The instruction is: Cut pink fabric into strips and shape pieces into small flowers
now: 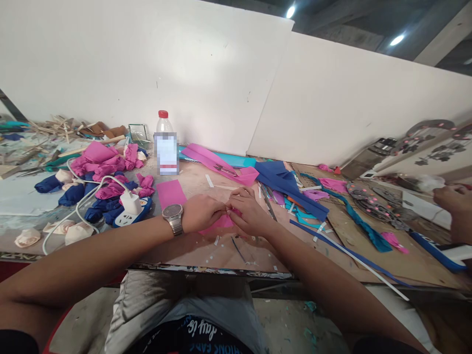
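Both hands meet over a small pink sheet of thin foam or fabric (220, 222) lying flat on the worn brown bench (191, 250), near its front edge and in the middle of the scene. The left hand (201, 212), with a steel wristwatch (173, 218) on its wrist, comes in from the left; the right hand (250, 212) comes in from the right, and their fingertips touch at the sheet's far edge. The fingers of both hands curl in and pinch that edge, though the fold itself is hidden under them, so I cannot tell how much is gathered. The sheet runs left to right beneath the hands, its visible part showing under the left hand's fingers, so both hands sit equally close to it.

A flat pink rectangle (170, 192) lies just beyond the left wrist. Farther left are a white power strip with a plug (132, 206) and a heap of pink and blue rolled pieces (99, 172). A clear plastic bottle with a red cap (165, 143) stands at the far side. Another person's hand (454, 199) works at the far right.
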A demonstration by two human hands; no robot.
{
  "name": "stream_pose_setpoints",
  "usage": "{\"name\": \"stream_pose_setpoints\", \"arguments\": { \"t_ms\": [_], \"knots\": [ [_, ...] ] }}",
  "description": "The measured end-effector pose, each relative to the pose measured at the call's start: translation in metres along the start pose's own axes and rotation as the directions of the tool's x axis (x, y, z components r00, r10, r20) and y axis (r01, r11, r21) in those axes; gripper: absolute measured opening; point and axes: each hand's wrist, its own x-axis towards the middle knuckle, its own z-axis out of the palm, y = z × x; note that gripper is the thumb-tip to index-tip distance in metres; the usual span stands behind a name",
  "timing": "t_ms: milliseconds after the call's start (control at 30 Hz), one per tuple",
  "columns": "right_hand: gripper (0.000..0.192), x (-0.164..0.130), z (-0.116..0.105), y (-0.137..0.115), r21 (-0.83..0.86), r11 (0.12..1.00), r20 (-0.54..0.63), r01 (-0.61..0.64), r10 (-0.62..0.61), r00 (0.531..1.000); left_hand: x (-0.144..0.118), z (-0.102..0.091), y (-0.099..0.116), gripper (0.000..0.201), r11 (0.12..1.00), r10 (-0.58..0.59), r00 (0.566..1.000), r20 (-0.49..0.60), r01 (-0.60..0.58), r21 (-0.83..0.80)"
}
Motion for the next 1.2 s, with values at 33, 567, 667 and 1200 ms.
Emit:
{"name": "stream_pose_setpoints", "arguments": {
  "t_ms": [33, 567, 667, 1200],
  "knots": [
    [0.01, 0.0, -0.0002, 0.0003, 0.003, 1.0, -0.001, -0.004, 0.004, 1.0, 0.0003, 0.0003, -0.0004, 0.031, 1.0, -0.007, 1.0, 0.003, 0.007, 0.002],
    [0.009, -0.0002, -0.0016, 0.0037, -0.001, 1.0, -0.025, -0.014, 0.014, 1.0, 0.0015, -0.002, -0.0023, 0.03, 0.994, -0.067, 0.998, -0.01, 0.066, -0.092],
    [0.009, -0.0013, -0.0007, 0.006, -0.001, 1.0, -0.039, -0.027, 0.027, 0.999, 0.0015, -0.0028, -0.0027, 0.032, 0.991, -0.073, 0.997, -0.011, 0.071, -0.116],
    [0.009, -0.0006, 0.002, 0.0049, 0.022, 1.0, -0.039, -0.02, 0.02, 0.999, 0.0013, 0.0004, -0.0051, 0.025, 0.983, -0.107, 0.994, 0.016, 0.108, -0.145]
  ]
}}
